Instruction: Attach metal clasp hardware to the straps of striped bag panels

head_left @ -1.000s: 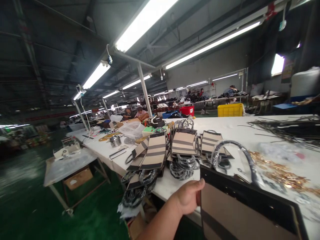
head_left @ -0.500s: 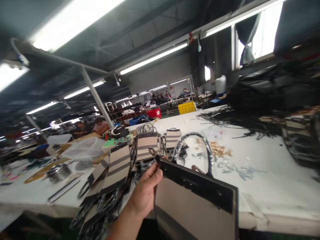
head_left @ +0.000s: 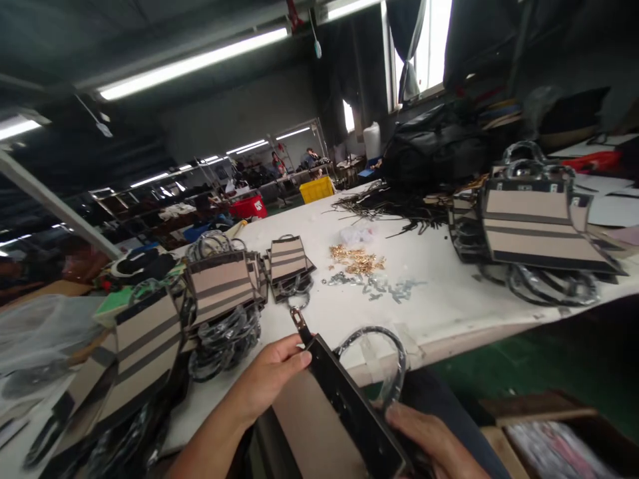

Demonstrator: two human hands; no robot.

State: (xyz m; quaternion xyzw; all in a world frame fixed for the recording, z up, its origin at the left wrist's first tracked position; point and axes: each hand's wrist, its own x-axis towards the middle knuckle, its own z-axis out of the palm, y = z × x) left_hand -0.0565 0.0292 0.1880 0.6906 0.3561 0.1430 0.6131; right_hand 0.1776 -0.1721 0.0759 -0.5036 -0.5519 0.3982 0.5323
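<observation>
My left hand (head_left: 279, 372) pinches the top corner of a beige and black bag panel (head_left: 319, 426), beside a black strap tab with a gold-coloured metal end (head_left: 298, 319). The panel tilts down toward the lower right, at the table's front edge. My right hand (head_left: 424, 432) is closed on the panel's right end, near the base of a plastic-wrapped black handle (head_left: 397, 352). The fingertips of my right hand are partly hidden and blurred. Small holes or studs run along the panel's black band.
Striped bag panels with wrapped handles lie in stacks at left (head_left: 150, 339), centre left (head_left: 222, 283) and right (head_left: 529, 219). Gold-coloured pieces (head_left: 357, 258) and grey pieces (head_left: 394, 288) lie mid-table (head_left: 319, 233). Black strips (head_left: 399, 206) are behind. An open box (head_left: 544, 406) stands low at right.
The view has swung to the right. My right hand has come into view at the panel, which has turned more steeply. The right stack and the box now show more fully.
</observation>
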